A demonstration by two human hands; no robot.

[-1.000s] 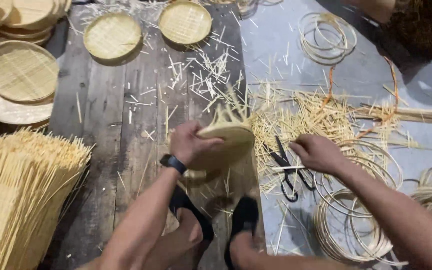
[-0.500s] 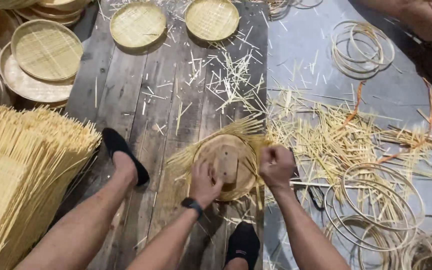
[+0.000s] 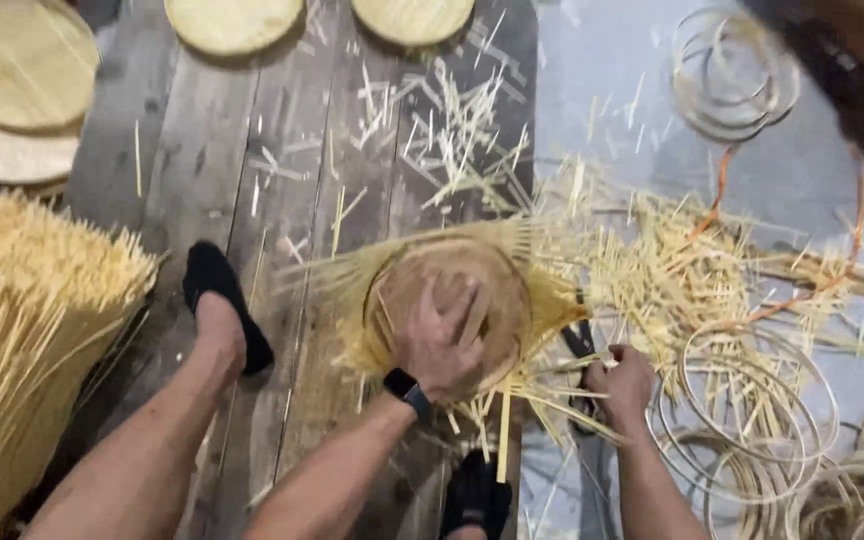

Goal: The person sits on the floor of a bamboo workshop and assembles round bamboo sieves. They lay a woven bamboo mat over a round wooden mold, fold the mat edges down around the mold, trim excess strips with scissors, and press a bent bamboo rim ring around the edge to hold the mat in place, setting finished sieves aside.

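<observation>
Left hand (image 3: 442, 345) grip spread flat on woven tray (image 3: 452, 300) | right hand (image 3: 620, 385) grip pinching scissors (image 3: 582, 350) beside tray

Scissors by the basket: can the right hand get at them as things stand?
Probably yes. The right hand is already down at the dark scissors beside the woven basket; only loose bamboo strips lie across them. The left hand presses the basket.
</observation>
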